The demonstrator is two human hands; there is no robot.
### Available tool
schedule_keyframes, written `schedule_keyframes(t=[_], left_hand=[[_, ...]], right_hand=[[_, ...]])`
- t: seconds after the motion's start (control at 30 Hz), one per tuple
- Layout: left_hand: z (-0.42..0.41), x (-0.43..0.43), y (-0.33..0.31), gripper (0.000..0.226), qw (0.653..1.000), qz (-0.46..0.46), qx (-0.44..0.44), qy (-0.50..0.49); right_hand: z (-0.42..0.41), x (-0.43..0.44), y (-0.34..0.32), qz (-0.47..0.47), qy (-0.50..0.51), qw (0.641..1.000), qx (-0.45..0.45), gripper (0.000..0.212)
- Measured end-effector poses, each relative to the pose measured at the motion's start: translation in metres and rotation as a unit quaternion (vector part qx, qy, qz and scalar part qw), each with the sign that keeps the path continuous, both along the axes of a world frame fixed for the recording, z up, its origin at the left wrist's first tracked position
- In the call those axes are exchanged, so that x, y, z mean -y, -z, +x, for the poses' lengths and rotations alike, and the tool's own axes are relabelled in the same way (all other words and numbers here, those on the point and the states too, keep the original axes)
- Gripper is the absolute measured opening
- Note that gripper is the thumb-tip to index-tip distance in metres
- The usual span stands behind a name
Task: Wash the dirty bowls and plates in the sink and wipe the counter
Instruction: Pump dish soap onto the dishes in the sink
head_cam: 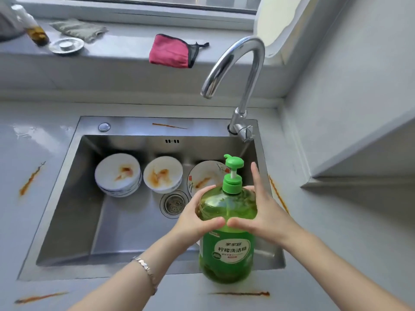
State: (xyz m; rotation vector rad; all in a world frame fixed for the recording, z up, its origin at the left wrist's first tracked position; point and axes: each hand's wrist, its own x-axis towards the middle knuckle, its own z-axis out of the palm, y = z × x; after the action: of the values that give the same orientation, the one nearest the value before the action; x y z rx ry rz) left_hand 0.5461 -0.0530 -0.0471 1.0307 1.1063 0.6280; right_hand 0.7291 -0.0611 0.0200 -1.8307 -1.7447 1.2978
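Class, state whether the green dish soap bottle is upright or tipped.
Upright: the dish soap bottle has its base down and its pump uppermost.

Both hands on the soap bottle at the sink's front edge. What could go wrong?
1. Left hand and right hand grip the soap bottle high, at the sink rim; it might tip onto the plate.
2. The sauce streak on the counter nearby could smear onto its base.

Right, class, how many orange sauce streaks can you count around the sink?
5: left streak, front-left streak, front streak by the bottle, right streak, and back streak on the sink rim. The arms may hide more.
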Motion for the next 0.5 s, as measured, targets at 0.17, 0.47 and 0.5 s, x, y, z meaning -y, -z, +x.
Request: schedule_keyframes(t=[0.17,0.47,0.5], left_hand=[[0.003,-0.004,0.001,0.079,0.999,-0.026,0.022,-0.003],[0.012,-0.012,0.019,0.084,0.997,-0.068,0.021,-0.016],[0.013,-0.014,0.021,0.088,0.997,-0.069,0.023,-0.017]], right_hand=[[0.002,-0.038,-0.011,0.265,-0.037,0.964,-0.002,0.072],[-0.022,-0.075,0.037,0.360,0.007,0.933,0.003,0.033],[-0.024,-0.079,0.040,0.359,0.017,0.933,0.006,0.032]])
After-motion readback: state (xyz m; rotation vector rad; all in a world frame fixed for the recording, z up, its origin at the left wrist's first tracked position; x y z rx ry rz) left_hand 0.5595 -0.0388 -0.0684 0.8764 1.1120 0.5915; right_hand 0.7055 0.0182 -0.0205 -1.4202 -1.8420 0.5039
